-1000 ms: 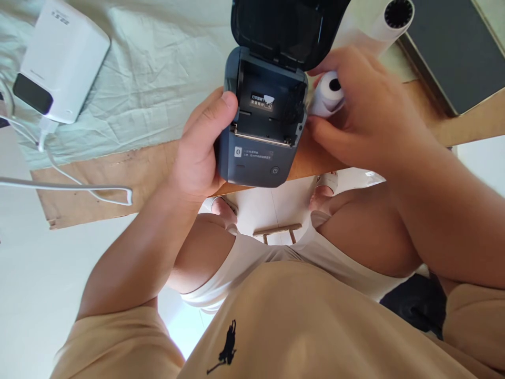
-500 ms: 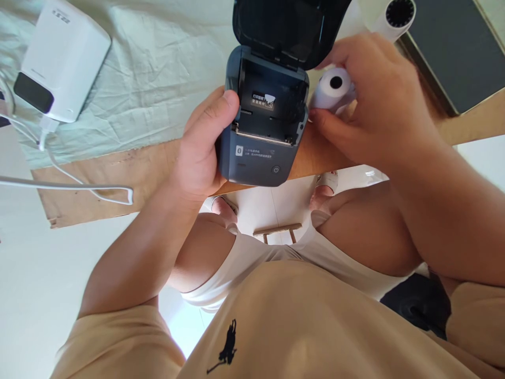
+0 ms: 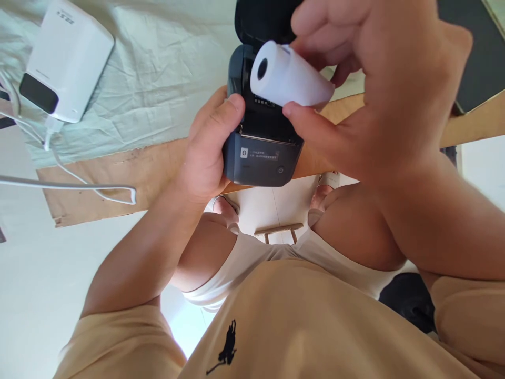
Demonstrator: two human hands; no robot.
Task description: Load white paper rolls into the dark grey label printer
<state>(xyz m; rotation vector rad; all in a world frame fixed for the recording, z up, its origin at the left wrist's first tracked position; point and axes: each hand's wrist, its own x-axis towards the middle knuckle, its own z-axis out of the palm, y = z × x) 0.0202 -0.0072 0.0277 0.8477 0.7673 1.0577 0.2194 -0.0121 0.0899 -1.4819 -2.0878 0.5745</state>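
Note:
A small dark grey printer (image 3: 260, 158) stands at the wooden table's front edge with its lid (image 3: 256, 21) swung up and its paper bay open. My left hand (image 3: 205, 152) grips the printer's left side, thumb on its top edge. My right hand (image 3: 374, 89) holds a white paper roll (image 3: 288, 76) between thumb and fingers, lifted just above the open bay, its hollow core end facing left. The roll and my right hand hide most of the bay.
A white power unit (image 3: 63, 58) with a dark window lies on a pale cloth (image 3: 158, 73) at the back left, its white cable (image 3: 71, 185) looping over the bare wood (image 3: 118, 179). A dark panel (image 3: 473, 52) lies at the back right. My knees show below the table edge.
My right hand has picked the paper roll up from the table right of the printer and carried it up and left, over the open bay. My left hand kept its grip on the printer.

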